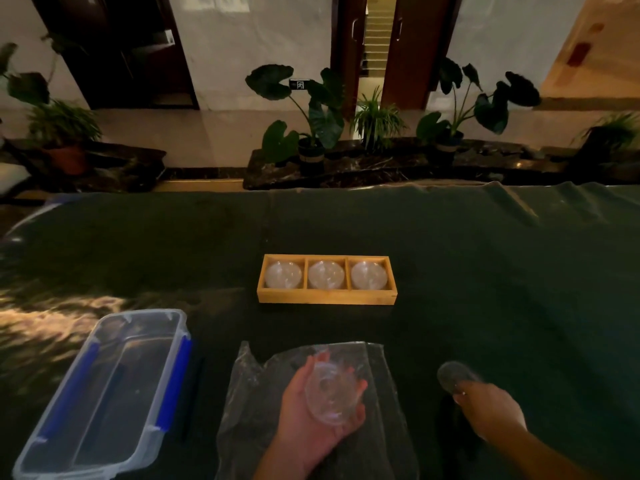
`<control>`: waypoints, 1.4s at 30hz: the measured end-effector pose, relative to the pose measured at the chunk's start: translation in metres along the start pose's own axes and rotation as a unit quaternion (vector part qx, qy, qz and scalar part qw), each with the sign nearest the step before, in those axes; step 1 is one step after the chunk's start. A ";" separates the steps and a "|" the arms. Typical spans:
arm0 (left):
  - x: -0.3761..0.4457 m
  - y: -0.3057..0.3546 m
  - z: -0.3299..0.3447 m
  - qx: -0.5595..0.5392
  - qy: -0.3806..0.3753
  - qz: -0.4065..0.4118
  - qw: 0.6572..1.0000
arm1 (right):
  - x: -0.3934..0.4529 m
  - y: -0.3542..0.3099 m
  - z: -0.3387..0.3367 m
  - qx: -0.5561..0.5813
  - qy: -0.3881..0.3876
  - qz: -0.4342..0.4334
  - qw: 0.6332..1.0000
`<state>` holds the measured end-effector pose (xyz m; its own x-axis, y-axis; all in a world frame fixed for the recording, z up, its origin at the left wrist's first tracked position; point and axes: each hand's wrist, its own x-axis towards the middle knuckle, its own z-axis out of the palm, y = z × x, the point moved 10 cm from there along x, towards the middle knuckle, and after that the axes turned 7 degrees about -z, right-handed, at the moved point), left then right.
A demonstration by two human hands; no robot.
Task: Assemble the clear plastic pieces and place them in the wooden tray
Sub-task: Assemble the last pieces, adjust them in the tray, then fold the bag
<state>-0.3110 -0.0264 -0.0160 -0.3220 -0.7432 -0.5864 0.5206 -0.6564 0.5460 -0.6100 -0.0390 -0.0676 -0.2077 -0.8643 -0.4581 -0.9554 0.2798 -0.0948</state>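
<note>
Clear dish (328, 393) sits cupped in my left hand (313, 415); my right hand (490, 410), at three o'clock, pinches a disc (453, 377). Tray (325, 298) at twelve holds three.

A dark green cloth (450, 271) covers the table. At the near left stands a clear plastic box (100, 396) with blue clips. A crumpled clear plastic sheet (249, 403) lies near the middle. Beyond the far edge, several potted plants (311, 126) stand on a dark stone ledge (381, 168), before white walls and brown doors (408, 46).
</note>
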 end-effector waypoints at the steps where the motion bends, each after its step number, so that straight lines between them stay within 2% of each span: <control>1: 0.000 -0.001 0.001 -0.003 -0.005 -0.011 1.000 | -0.001 0.004 0.000 0.016 0.008 0.006 1.000; 3: 0.005 -0.003 -0.005 -0.006 0.000 -0.012 1.000 | -0.003 0.014 0.000 0.111 0.049 0.041 0.992; 4: 0.010 -0.005 -0.008 0.008 0.000 -0.020 1.000 | -0.004 0.019 -0.002 0.194 0.082 0.068 0.975; 5: 0.011 -0.012 -0.009 -0.007 0.003 -0.062 0.998 | -0.007 0.022 -0.002 0.303 0.106 0.091 0.943; 6: 0.015 -0.020 -0.008 -0.078 -0.018 -0.109 0.991 | -0.009 0.019 0.002 0.436 0.110 0.109 0.887; 7: 0.016 -0.026 -0.005 -0.132 -0.023 -0.142 0.981 | -0.012 0.009 0.008 0.549 0.077 0.126 0.822; 8: 0.023 -0.033 -0.005 -0.178 -0.033 -0.160 0.970 | -0.015 -0.010 0.008 0.620 0.040 0.115 0.775; 9: 0.028 -0.036 -0.006 -0.179 -0.024 -0.160 0.970 | -0.020 -0.033 -0.001 0.621 0.020 0.074 0.780; 10: 0.039 -0.043 -0.009 -0.213 -0.011 -0.172 0.962 | -0.026 -0.058 -0.014 0.584 0.024 0.005 0.811; 11: 0.044 -0.041 -0.009 -0.295 -0.013 -0.179 0.938 | -0.034 -0.085 -0.027 0.518 0.039 -0.074 0.851; 13: 0.049 -0.033 -0.020 -0.164 0.031 -0.105 0.980 | -0.060 -0.149 -0.033 0.372 0.034 -0.221 0.901; 14: 0.045 -0.051 -0.005 -0.234 -0.018 -0.198 0.952 | -0.071 -0.176 -0.025 0.295 0.019 -0.279 0.914; 15: 0.038 -0.049 -0.001 -0.141 -0.030 -0.185 0.972 | -0.081 -0.197 -0.018 0.235 0.007 -0.322 0.917; 16: 0.037 -0.049 -0.004 -0.095 -0.035 -0.181 0.978 | -0.086 -0.210 -0.012 0.218 0.003 -0.342 0.914; 21: 0.028 -0.035 -0.010 -0.122 -0.090 -0.151 0.977 | -0.088 -0.227 -0.015 0.303 -0.065 -0.358 0.881; 24: 0.034 -0.028 -0.013 -0.123 -0.072 -0.141 0.980 | -0.079 -0.230 -0.020 0.170 0.003 -0.390 0.905; 26: 0.039 -0.018 -0.010 -0.127 -0.069 -0.122 0.982 | -0.068 -0.229 -0.023 0.115 0.024 -0.359 0.926; 27: 0.044 -0.014 -0.013 -0.129 -0.058 -0.111 0.984 | -0.063 -0.228 -0.024 0.127 0.012 -0.346 0.929; 30: 0.056 0.003 -0.020 -0.124 -0.046 -0.080 0.988 | -0.056 -0.240 -0.032 0.143 -0.002 -0.384 0.912; 34: 0.070 0.023 -0.026 -0.128 -0.090 -0.066 0.985 | -0.039 -0.256 -0.048 0.111 0.067 -0.397 0.908; 38: 0.091 0.052 -0.041 -0.109 -0.117 -0.061 0.985 | -0.013 -0.278 -0.049 0.144 0.047 -0.397 0.905; 40: 0.100 0.069 -0.049 -0.050 -0.080 -0.081 0.992 | 0.000 -0.287 -0.053 0.152 0.067 -0.394 0.904; 42: 0.109 0.096 -0.058 0.081 -0.015 -0.061 0.995 | 0.016 -0.296 -0.063 0.170 0.104 -0.381 0.903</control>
<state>-0.2504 -0.1629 -0.0627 -0.3990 -0.6587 -0.6379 0.3421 -0.7524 0.5629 -0.3441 -0.1616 0.0087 0.4140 -0.9099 0.0262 -0.7252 -0.3471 -0.5947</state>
